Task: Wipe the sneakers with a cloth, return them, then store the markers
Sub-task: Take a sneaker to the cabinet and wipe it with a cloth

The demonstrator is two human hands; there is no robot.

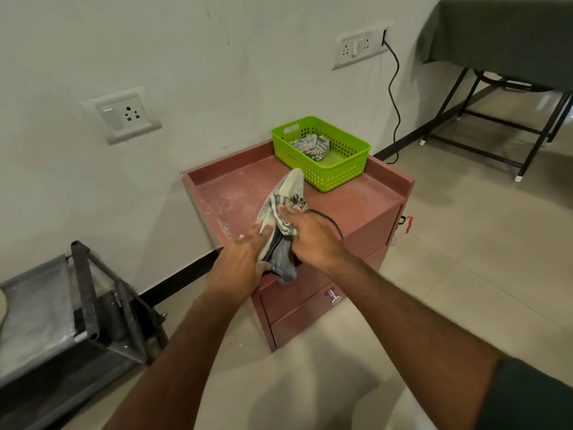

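Note:
A pale sneaker (290,184) is held tilted, toe pointing away, above the reddish cabinet top (235,190). My left hand (240,263) grips it from the left at the heel end. My right hand (310,235) presses a striped grey cloth (283,225) against the sneaker's right side. A black lace (328,220) trails over my right hand. No markers are visible.
A green plastic basket (341,169) with another crumpled cloth (311,145) sits at the cabinet's back right. The cabinet has drawers with a metal knob (333,296). A metal rack (86,305) stands at the left, a covered folding table (502,41) at the far right.

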